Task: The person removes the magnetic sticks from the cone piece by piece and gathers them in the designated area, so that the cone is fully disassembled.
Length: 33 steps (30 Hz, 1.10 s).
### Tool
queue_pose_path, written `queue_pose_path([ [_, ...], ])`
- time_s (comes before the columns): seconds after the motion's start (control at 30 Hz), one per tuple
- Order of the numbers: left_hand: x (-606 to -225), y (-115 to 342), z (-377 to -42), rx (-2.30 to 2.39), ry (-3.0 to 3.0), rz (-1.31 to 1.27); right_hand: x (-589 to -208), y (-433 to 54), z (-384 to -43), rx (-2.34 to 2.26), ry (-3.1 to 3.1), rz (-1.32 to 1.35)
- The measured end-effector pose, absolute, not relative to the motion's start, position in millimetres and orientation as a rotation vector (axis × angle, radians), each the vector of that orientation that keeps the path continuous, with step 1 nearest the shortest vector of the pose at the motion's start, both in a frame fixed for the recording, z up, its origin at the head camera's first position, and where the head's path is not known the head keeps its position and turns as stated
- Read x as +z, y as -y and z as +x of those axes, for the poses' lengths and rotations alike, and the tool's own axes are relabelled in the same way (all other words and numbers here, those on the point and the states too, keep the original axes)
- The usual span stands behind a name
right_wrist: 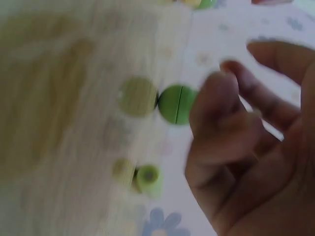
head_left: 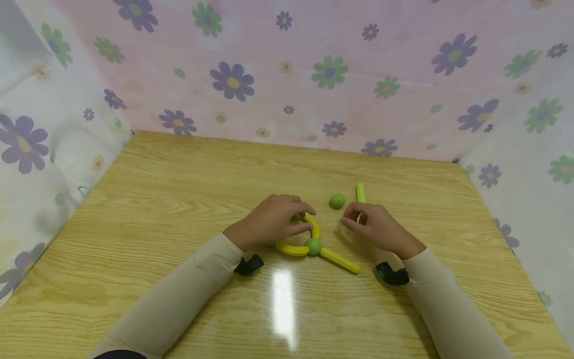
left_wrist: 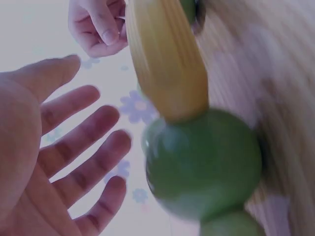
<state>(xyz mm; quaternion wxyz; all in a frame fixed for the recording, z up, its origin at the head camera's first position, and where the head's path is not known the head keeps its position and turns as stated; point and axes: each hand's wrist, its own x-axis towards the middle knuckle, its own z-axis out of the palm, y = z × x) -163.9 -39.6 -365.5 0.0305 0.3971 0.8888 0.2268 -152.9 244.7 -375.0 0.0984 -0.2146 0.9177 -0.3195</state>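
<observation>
A toy assembly lies on the table: a green ball (head_left: 314,246) joins two curved yellow pieces (head_left: 292,250) and a straight yellow rod (head_left: 340,260). My left hand (head_left: 277,219) hovers over its left side, partly covering another green ball behind the fingers. In the left wrist view that hand's fingers (left_wrist: 93,152) are spread beside a yellow piece (left_wrist: 170,59), with nothing held. To the right, my right hand (head_left: 376,227) has loosely bent fingers and holds nothing. A loose green ball (head_left: 337,201) and a lime rod (head_left: 360,192) lie just beyond it, the rod's near end hidden.
The wooden table (head_left: 202,174) has a glossy top with a bright reflection near the front. Flower-patterned cloth (head_left: 287,75) stands behind it and along both sides. A black wrist device (head_left: 248,265) sits under the left wrist, another (head_left: 392,274) under the right.
</observation>
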Motion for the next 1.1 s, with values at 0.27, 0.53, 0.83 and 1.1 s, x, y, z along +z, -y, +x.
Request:
queue_pose_path([
  [0.27,-372,33,-147,0.562,-2.621,1.328,-382,-231,-136,-0.989,-2.368,-0.832],
  [0.53,-375,29,-144,0.507,-2.614,1.382,-384,-228,-132,-0.885,-2.357,-0.819],
  [0.83,-374,28,-142,0.527,-2.591,1.307,-384,-226,-130,-0.885,-2.326,-0.861],
  [1.1,-375,26,-141,0.545,-2.589,1.288,-385,-229,-130,-0.874,-2.299,-0.866],
])
